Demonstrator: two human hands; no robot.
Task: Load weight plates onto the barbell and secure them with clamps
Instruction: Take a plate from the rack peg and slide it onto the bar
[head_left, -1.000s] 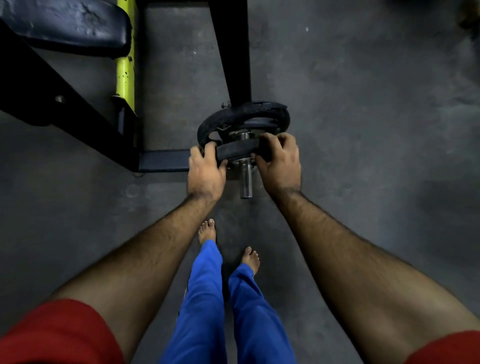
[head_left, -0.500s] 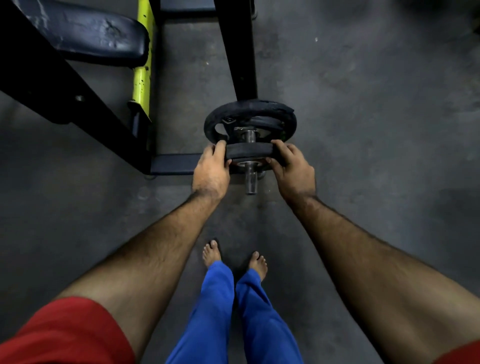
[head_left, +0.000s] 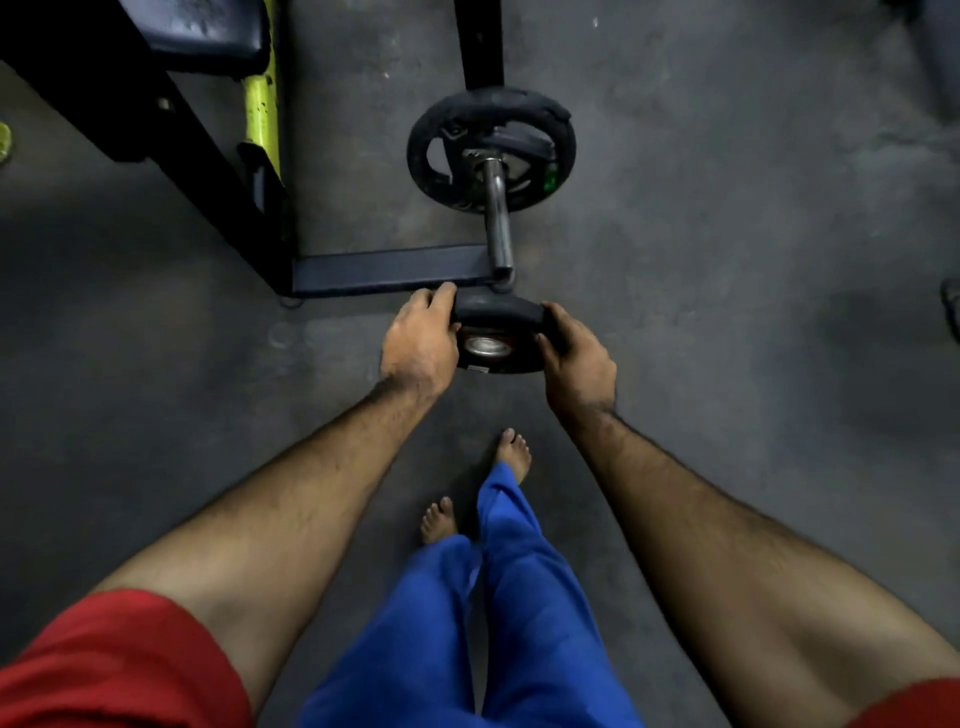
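A small black weight plate with a metal-ringed centre hole is held between both hands, just off the near tip of the barbell sleeve. My left hand grips its left rim and my right hand grips its right rim, fingers curled round the edge. A larger black plate sits on the sleeve further up. No clamp is visible.
A bench with a dark pad and a yellow-green post stands at the upper left on a black frame. Grey floor spreads to the right. My bare feet stand below the plate.
The small plate was on the sleeve beside the larger plate; now it is off the bar's near end in both hands, and most of the sleeve is bare.
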